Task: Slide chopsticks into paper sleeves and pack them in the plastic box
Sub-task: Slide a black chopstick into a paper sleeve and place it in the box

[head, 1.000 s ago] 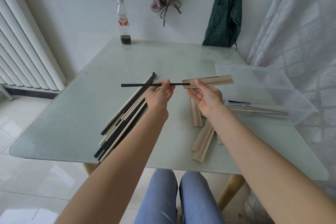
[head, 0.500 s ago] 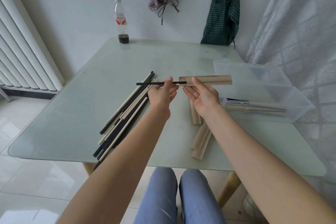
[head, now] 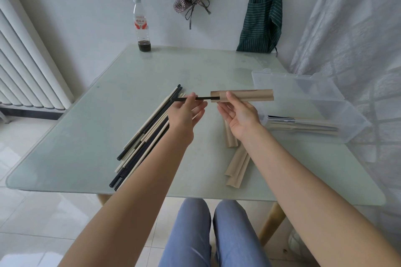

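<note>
My left hand [head: 186, 111] pinches a black chopstick [head: 202, 98] held level above the table. Most of the stick sits inside a brown paper sleeve [head: 249, 95], which my right hand [head: 239, 112] holds by its left end between thumb and fingers. A pile of loose black and pale chopsticks [head: 142, 136] lies on the table under my left forearm. Several empty paper sleeves [head: 236, 165] lie under my right forearm. The clear plastic box [head: 345, 115] stands open at the right with sleeved chopsticks [head: 303, 124] in it.
The glass table [head: 86, 141] has a plastic bottle [head: 142, 26] with dark liquid at its far edge. A radiator [head: 26, 67] stands at the left, a curtain [head: 358, 39] at the right. Aprons hang on the back wall. My knees show below the table's front edge.
The black chopstick has slid rightward, deeper into the sleeve, and less of it shows. My left hand moved right with it, closer to my right hand.
</note>
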### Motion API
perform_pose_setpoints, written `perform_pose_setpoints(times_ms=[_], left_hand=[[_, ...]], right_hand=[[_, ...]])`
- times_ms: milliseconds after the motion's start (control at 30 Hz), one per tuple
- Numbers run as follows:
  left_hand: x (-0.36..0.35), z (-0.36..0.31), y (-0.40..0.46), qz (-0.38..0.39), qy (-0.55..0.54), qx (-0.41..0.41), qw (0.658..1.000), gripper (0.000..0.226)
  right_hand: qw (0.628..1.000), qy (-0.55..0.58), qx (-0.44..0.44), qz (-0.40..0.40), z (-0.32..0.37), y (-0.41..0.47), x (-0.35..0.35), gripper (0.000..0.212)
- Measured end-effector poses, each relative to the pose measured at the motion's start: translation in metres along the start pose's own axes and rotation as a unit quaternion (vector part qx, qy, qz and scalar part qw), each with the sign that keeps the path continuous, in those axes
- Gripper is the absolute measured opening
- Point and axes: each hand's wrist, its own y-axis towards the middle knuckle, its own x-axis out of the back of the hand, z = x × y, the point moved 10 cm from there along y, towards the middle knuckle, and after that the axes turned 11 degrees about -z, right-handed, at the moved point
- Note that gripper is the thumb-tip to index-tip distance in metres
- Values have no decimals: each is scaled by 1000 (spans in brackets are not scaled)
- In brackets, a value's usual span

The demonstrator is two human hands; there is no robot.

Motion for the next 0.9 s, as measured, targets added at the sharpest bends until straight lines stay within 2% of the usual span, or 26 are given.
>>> perform_pose_setpoints(times_ms=[100, 167, 200, 233, 300, 333, 400, 433, 533, 567, 667, 700, 767, 833, 900], left_hand=[[-9, 3, -6, 46, 3, 15, 999, 8], [-8, 0, -7, 45, -19, 4, 999, 6], [-5, -3, -5, 32, -27, -5, 999, 7], [-2, -7, -3, 17, -28, -14, 999, 8], [5, -11, 2, -3, -17, -29, 999, 15], [7, -11, 3, -5, -10, -33, 999, 18], [6, -12, 1, 8, 3, -38, 999, 16], [4, -12, 0, 20, 8, -41, 999, 13], [-1, -15, -6, 50, 14, -46, 998, 3], [-2, -15, -7, 56, 17, -47, 997, 2], [0, -13, -9, 59, 49, -43, 996, 1], [2, -12, -8, 51, 51, -40, 997, 2], [11, -14, -1, 7, 40, -41, 998, 12], [20, -18, 5, -38, 24, -58, 997, 10], [23, -21, 5, -46, 40, -74, 995, 10]], right_hand=[[999, -34, -26, 10, -11, -5, -5, 7], [985, -171, -3, 10, -11, -8, -4, 19], [962, -270, 36, 11, -6, -8, -3, 28], [930, -355, 91, 11, 3, -9, -4, 36], [861, -451, 237, -7, 28, -11, -10, 41], [822, -472, 317, -20, 42, -16, -14, 38], [744, -495, 449, -11, 59, -30, -30, 20], [707, -517, 483, 13, 59, -35, -39, 14], [599, -639, 475, 86, 43, -30, -55, 29], [595, -656, 456, 94, 40, -24, -55, 28], [680, -617, 379, 110, 40, -13, -49, 11], [695, -608, 367, 110, 40, -12, -48, 6], [704, -603, 355, 115, 39, -11, -47, 5], [708, -600, 353, 118, 39, -12, -46, 7], [709, -598, 353, 119, 36, -12, -46, 6]])
